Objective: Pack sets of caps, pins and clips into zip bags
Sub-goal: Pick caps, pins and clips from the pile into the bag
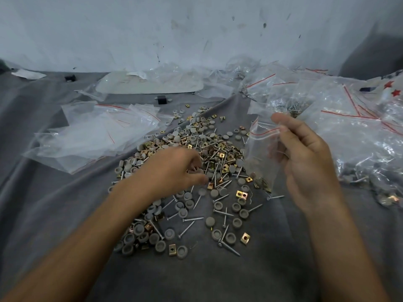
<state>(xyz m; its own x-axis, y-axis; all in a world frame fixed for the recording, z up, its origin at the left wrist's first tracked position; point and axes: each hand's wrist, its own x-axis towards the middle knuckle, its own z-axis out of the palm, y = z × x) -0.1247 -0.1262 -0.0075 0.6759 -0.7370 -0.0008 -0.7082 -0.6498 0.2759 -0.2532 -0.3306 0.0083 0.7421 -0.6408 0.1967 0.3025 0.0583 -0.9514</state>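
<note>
A loose heap (209,153) of grey round caps, steel screw pins and brass square clips is spread over the grey cloth (218,275). My right hand (305,162) holds a small clear zip bag (260,158) by its red-striped mouth, hanging upright, with a few brass clips at its bottom. My left hand (174,168) reaches into the middle of the heap with its fingers curled down over the parts. What the left fingers pinch is hidden and blurred.
A stack of empty zip bags (98,136) lies to the left. Filled bags (359,144) pile up at the right and back right. A white wall stands behind. Two small black blocks (161,99) sit near the back.
</note>
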